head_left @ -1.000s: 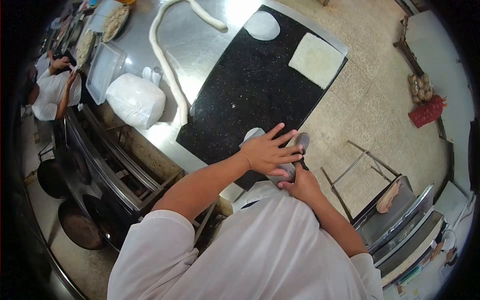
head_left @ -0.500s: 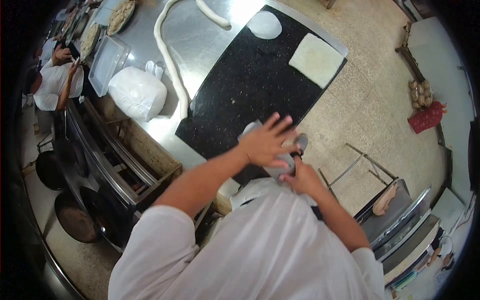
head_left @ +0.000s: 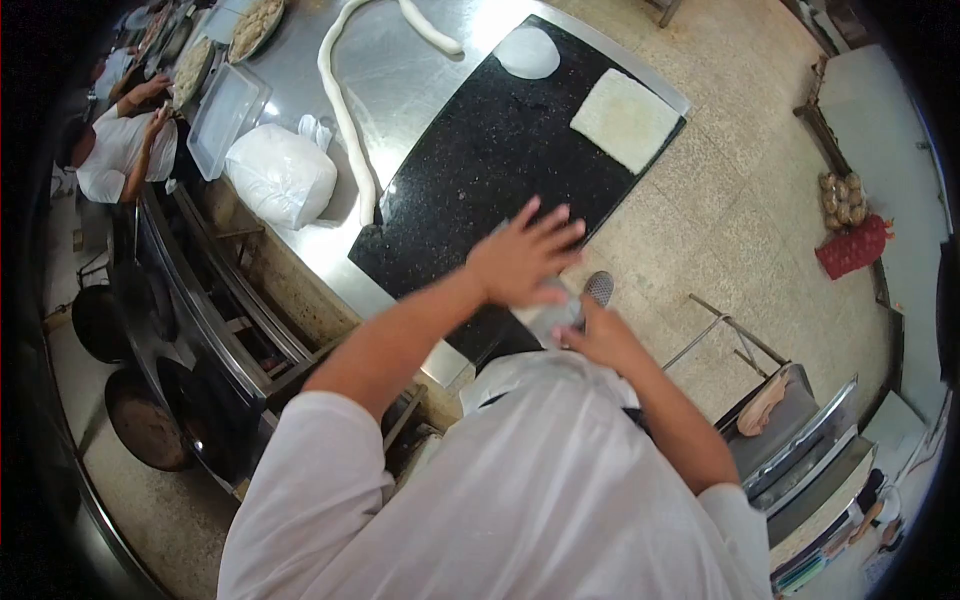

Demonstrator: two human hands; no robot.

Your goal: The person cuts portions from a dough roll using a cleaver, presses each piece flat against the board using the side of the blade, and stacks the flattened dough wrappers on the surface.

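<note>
My left hand is spread with fingers apart over a black stone slab. Beneath it, a broad grey blade, apparently a cleaver's, shows partly near the slab's front edge. Contact between palm and blade cannot be made out. My right hand is closed at the blade's near end, its grip hiding the handle. Farther up the slab are a round white piece and a folded white cloth. A long dough rope curves across the steel table beside the slab.
A white plastic bag and a clear plastic tub sit left of the rope. Woks and a stove lie lower left. Another person works far left. A metal stool frame stands at right.
My left hand has moved slightly up and left, its fingers still spread. My right hand stays closed near the same spot. The view has shifted a little.
</note>
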